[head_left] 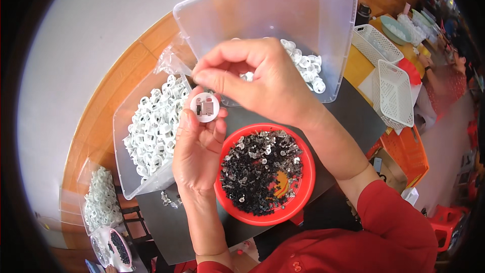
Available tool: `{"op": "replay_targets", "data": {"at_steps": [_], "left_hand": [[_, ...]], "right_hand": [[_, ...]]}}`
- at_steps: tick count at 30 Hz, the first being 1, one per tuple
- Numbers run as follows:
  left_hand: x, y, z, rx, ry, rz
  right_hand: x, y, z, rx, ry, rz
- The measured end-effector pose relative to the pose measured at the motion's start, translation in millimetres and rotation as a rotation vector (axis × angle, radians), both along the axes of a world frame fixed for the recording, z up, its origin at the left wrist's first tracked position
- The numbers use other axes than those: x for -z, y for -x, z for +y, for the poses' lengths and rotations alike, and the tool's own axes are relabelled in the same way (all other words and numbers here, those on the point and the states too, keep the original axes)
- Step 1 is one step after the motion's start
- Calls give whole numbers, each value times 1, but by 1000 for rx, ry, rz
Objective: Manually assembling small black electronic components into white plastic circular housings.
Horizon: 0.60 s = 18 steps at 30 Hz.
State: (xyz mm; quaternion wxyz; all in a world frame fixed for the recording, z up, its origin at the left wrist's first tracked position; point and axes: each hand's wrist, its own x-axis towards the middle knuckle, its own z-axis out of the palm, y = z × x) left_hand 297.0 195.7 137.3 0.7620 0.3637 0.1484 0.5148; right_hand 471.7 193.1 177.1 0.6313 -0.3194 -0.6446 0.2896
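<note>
My left hand [194, 154] grips a round white plastic part [205, 112] by its edge, its hollow side turned up with small dark and metallic pieces inside. Just above it, my right hand [275, 83] is closed in a pinch, thumb against fingers; anything between those fingertips is too small to make out. Below the right forearm sits a red bowl [308, 174] filled with tiny black pieces [240, 177] and small clear ones. Left of my hands stands a clear bin [119, 144] heaped with white ring-like parts [154, 131].
A large clear bin [268, 7] with more white parts [309, 65] stands behind my hands on the dark table [361, 116]. White baskets [395, 93] and an orange crate [411, 154] are at right, near another person [449, 83]. Another clear container [102, 202] of white parts is lower left.
</note>
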Motion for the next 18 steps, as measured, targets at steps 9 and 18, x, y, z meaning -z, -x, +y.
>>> {"op": "replay_targets", "data": {"at_steps": [9,18], "left_hand": [[-12,21,18,75,127,-695],[-4,16,15,146,255,-759]], "right_hand": [[0,-2,1,128,10,-108],[1,5,-1,191,-46,-141]]}}
